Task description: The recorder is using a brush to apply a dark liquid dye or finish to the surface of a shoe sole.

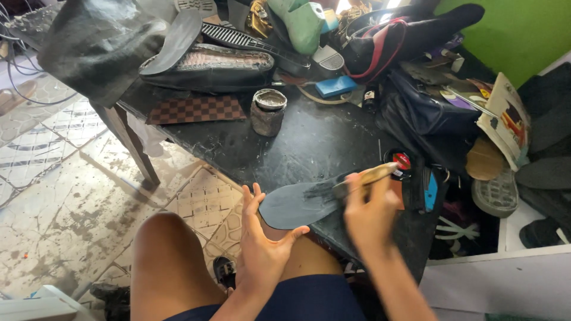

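The grey insole (297,205) lies flat on the near edge of the black table (309,142), partly over the person's knee. It seems the step in hand is the coating of its upper face, because a dark wet patch shows only at the right end. The next stroke calls for a steady support from below.

The left hand (262,238) holds the insole from under, fingers spread, thumb on its near edge. The right hand (369,217) is closed around a brush (363,178), its bristles touching the insole. A small tin (267,112) stands further back, near a black shoe (208,68).
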